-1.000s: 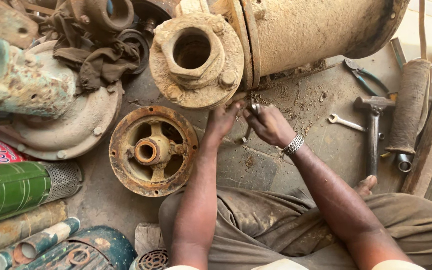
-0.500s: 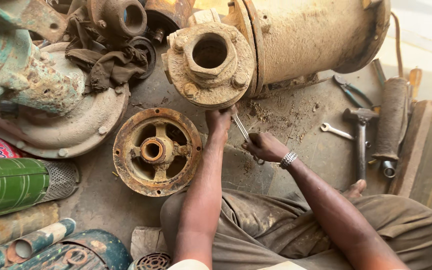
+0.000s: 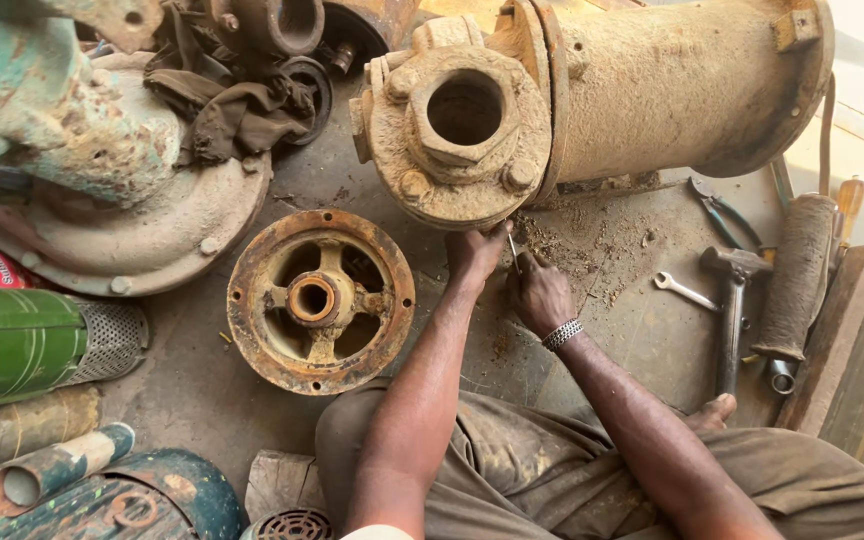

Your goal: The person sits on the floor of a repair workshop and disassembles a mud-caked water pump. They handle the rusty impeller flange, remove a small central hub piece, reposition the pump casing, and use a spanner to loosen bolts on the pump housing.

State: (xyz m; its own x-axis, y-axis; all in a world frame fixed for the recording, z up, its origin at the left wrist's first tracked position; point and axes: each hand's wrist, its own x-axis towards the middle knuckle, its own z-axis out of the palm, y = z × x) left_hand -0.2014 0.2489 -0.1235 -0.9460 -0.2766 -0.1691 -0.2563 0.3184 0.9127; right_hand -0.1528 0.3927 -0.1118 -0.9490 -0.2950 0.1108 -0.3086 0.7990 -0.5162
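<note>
A large rusty pump body (image 3: pixel 652 90) lies on its side, its round flanged end (image 3: pixel 457 125) facing me. My left hand (image 3: pixel 474 252) presses its fingertips against the lower rim of that flange. My right hand (image 3: pixel 540 292), with a metal bracelet on the wrist, grips a thin metal tool (image 3: pixel 513 250) whose tip points up at the flange's underside. Both hands sit close together just below the flange. A rusty round bearing housing (image 3: pixel 320 300) with spokes lies on the floor left of my left forearm.
A hammer (image 3: pixel 732 310), a small spanner (image 3: pixel 684 291), pliers (image 3: pixel 722 212) and a dusty cylinder (image 3: pixel 797 275) lie at the right. A teal pump casing (image 3: pixel 82 150) and dirty rag (image 3: pixel 232 105) are at upper left, a green cylinder (image 3: pixel 12 340) at the left edge.
My view has moved closer to the flange. Both hands moved up under its lower rim, and the right hand turned the thin tool upright against it.
</note>
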